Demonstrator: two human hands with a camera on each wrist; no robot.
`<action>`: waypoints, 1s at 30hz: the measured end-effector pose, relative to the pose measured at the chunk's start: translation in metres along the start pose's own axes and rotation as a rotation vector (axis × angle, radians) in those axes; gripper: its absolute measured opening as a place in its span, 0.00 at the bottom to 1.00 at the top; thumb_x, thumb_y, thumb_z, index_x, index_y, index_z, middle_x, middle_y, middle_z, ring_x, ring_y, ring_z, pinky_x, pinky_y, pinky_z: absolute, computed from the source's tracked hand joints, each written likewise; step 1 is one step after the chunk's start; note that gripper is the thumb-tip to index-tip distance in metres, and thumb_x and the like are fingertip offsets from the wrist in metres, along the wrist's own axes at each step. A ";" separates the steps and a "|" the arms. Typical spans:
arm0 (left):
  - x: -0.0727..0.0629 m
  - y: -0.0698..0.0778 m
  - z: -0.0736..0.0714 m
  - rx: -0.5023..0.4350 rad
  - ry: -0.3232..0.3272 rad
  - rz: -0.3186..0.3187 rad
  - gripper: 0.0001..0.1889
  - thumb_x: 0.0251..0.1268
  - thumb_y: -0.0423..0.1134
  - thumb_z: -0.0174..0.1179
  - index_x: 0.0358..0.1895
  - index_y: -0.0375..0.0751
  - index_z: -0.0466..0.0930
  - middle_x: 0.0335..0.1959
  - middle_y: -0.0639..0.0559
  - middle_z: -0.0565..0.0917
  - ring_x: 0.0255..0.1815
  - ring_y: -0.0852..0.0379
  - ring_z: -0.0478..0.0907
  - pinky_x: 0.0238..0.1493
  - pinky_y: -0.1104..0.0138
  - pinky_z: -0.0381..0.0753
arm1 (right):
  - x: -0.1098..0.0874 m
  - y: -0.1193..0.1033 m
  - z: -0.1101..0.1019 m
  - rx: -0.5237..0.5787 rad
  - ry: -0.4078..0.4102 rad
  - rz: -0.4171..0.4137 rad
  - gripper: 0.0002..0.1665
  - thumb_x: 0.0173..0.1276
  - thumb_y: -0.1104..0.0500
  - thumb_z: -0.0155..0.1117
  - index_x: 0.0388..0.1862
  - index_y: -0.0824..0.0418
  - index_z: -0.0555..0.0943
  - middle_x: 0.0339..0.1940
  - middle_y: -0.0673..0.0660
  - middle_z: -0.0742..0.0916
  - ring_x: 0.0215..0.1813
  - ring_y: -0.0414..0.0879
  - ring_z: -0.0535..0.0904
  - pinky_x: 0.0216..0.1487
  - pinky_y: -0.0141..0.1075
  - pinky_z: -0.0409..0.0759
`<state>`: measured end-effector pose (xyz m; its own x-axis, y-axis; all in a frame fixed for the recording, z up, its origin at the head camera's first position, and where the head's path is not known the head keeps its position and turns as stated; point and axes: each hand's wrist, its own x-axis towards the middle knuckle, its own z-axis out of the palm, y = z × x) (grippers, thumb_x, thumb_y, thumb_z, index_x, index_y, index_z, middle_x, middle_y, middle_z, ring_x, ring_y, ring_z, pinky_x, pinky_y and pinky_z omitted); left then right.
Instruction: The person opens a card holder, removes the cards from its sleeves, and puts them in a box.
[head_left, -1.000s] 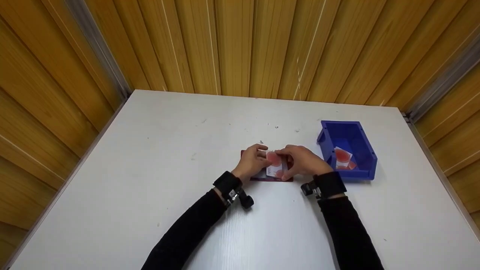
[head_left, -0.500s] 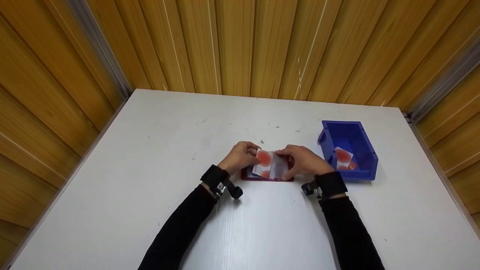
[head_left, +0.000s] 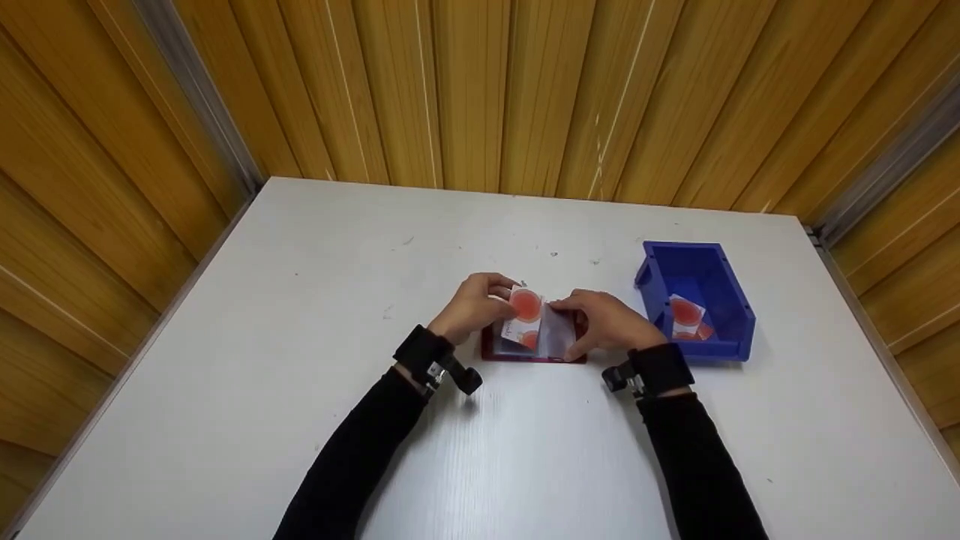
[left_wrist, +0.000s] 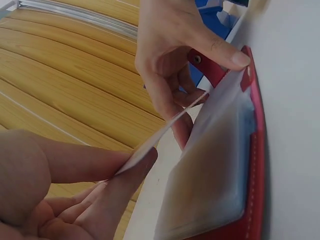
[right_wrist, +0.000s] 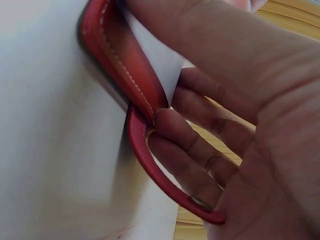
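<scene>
A white card printed with red circles is pinched by its left side between the thumb and fingers of my left hand. It stands tilted above an open card holder with a red stitched cover and clear plastic sleeves. In the left wrist view the card shows almost edge-on, apart from the sleeves. My right hand grips the holder's right half, thumb at the near edge and fingers at the far one. A red strap with a metal snap curves out beside the right fingers.
To the right of my right hand stands a blue bin holding more red-and-white cards. The white table is bounded at the back by a yellow wood-patterned wall, with similar walls left and right.
My left hand has moved left and a little away from me, taking the card from the holder's right half to above its left half. My right hand has stayed in place.
</scene>
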<state>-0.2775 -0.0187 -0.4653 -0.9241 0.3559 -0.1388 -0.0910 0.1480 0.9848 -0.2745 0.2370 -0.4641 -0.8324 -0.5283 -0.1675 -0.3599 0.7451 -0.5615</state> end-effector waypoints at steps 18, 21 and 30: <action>-0.006 0.012 0.007 -0.056 -0.043 0.041 0.24 0.61 0.23 0.65 0.62 0.32 0.78 0.46 0.44 0.85 0.38 0.57 0.82 0.42 0.66 0.85 | 0.004 0.003 0.001 0.015 -0.017 0.060 0.45 0.47 0.56 0.89 0.66 0.59 0.81 0.44 0.54 0.82 0.48 0.50 0.76 0.51 0.41 0.78; -0.006 0.015 0.009 -0.065 -0.056 0.051 0.23 0.62 0.23 0.64 0.62 0.32 0.78 0.46 0.44 0.85 0.38 0.58 0.83 0.41 0.69 0.85 | 0.005 0.003 -0.001 0.008 -0.013 0.062 0.44 0.47 0.55 0.89 0.64 0.59 0.82 0.45 0.54 0.82 0.48 0.50 0.77 0.52 0.42 0.78; -0.005 0.011 0.008 -0.064 -0.057 0.056 0.24 0.62 0.23 0.64 0.62 0.31 0.77 0.44 0.46 0.84 0.38 0.58 0.82 0.43 0.65 0.84 | 0.003 -0.001 0.001 -0.023 0.002 0.010 0.41 0.45 0.57 0.90 0.61 0.60 0.84 0.43 0.56 0.83 0.46 0.50 0.77 0.49 0.42 0.78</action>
<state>-0.2706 -0.0114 -0.4550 -0.9060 0.4143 -0.0870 -0.0645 0.0681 0.9956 -0.2766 0.2340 -0.4646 -0.8369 -0.5198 -0.1712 -0.3613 0.7598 -0.5406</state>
